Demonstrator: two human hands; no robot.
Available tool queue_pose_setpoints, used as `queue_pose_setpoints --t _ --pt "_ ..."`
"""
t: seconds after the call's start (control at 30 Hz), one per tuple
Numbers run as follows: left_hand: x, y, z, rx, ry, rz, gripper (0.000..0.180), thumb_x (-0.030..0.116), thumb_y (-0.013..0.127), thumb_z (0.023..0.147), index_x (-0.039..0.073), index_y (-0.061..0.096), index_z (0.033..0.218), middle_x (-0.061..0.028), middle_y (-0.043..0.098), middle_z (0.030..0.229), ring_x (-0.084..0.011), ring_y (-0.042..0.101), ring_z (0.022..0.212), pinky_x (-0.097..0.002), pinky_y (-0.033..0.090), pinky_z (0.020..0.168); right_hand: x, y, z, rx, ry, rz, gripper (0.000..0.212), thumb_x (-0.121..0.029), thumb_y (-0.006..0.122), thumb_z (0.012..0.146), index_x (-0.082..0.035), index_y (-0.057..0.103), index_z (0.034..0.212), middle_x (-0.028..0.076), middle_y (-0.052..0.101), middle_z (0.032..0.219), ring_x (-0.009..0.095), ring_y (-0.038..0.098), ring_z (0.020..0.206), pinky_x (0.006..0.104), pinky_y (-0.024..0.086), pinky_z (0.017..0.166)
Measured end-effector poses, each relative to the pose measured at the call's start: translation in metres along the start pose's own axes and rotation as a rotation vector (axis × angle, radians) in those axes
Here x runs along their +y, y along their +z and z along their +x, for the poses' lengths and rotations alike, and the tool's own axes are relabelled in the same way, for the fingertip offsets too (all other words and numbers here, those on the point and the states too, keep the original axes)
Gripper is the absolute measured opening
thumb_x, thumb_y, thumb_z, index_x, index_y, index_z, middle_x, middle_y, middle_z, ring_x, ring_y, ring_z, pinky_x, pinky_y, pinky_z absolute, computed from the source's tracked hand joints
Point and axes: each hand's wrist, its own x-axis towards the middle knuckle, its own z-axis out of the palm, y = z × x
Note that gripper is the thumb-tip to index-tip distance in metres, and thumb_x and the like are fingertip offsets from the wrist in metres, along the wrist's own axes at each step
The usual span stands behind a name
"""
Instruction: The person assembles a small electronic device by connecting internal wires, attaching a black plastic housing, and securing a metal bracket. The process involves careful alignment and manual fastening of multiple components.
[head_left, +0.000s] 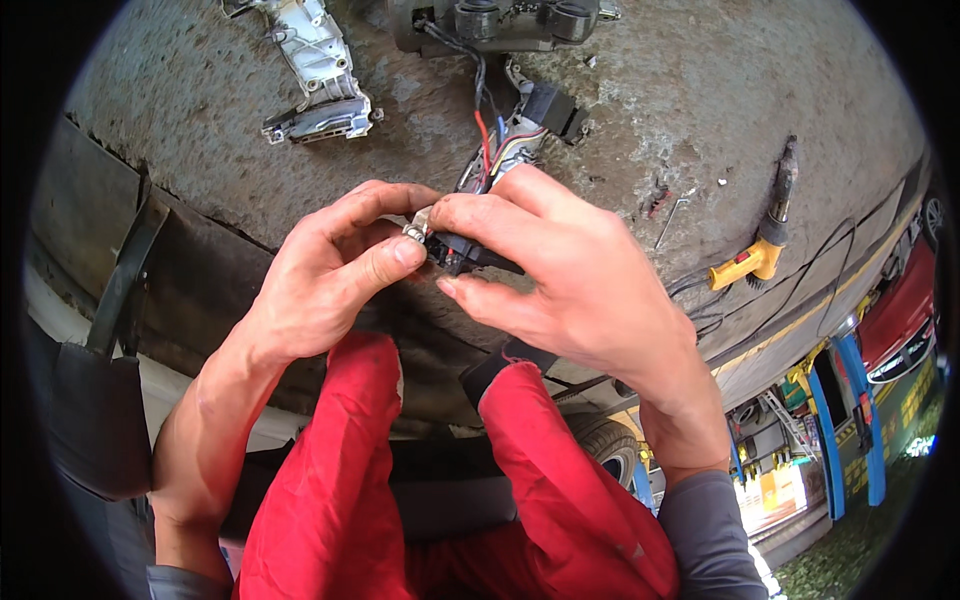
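Observation:
Both hands meet over the near part of a worn grey work surface. Thumb and fingers of my left hand (pixel 325 265) are closed on a small silvery metal piece (pixel 414 233) at the end of a black plastic part (pixel 455 252). My right hand (pixel 575 250) grips that black part from the other side, its thumb and forefinger around it. Red, blue and yellow wires (pixel 487 140) run from behind my right hand up to a dark housing (pixel 490 22). A silvery casing with a black block (pixel 550 108) lies just beyond my fingers, partly hidden by them.
A white and silver casing half (pixel 315 65) lies at the far left. To the right rest a yellow-handled tool with a dark barrel (pixel 765 240), its cable, and a thin metal hex key (pixel 672 220). My red-clad knees (pixel 345 450) are below the surface's near edge.

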Motion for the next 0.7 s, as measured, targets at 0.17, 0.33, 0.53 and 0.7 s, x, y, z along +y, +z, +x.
queue_pose_setpoints --t 0.17,0.33,0.53,0.7 --pt "0.003 0.005 -0.001 0.063 0.039 0.076 0.044 0.016 0.064 0.108 -0.003 0.056 0.147 -0.0010 0.063 0.115 -0.0081 0.059 0.102 -0.0267 0.050 0.093 0.004 0.006 -0.001 0.036 0.001 0.081 0.033 -0.023 0.077 0.096 -0.005 0.070 0.123 0.017 0.064 0.103 0.040 0.069 0.088 0.0473 0.057 0.076" --pt "0.005 0.008 0.003 0.106 -0.022 0.088 0.045 0.015 0.061 0.107 -0.003 0.057 0.147 -0.0023 0.065 0.114 -0.0076 0.058 0.102 -0.0265 0.050 0.092 0.009 0.016 -0.003 0.085 0.066 0.169 0.031 -0.022 0.073 0.099 -0.004 0.068 0.125 0.018 0.066 0.110 0.041 0.069 0.097 0.0471 0.057 0.083" --pt "0.012 0.009 0.012 0.133 -0.136 0.062 0.047 0.017 0.062 0.105 -0.005 0.058 0.145 -0.0088 0.070 0.118 -0.0111 0.065 0.099 -0.0289 0.053 0.094 0.008 0.018 -0.004 0.119 0.199 0.290 0.040 -0.023 0.075 0.098 0.001 0.060 0.125 0.020 0.066 0.110 0.040 0.070 0.100 0.0473 0.057 0.085" --pt "0.019 0.009 0.022 0.138 -0.211 0.042 0.050 0.018 0.065 0.101 -0.010 0.058 0.142 -0.0116 0.069 0.122 -0.0140 0.068 0.099 -0.0299 0.056 0.093 0.014 0.023 -0.009 0.153 0.208 0.206 0.038 -0.022 0.080 0.094 0.001 0.058 0.113 0.021 0.066 0.108 0.039 0.069 0.096 0.0466 0.056 0.083"
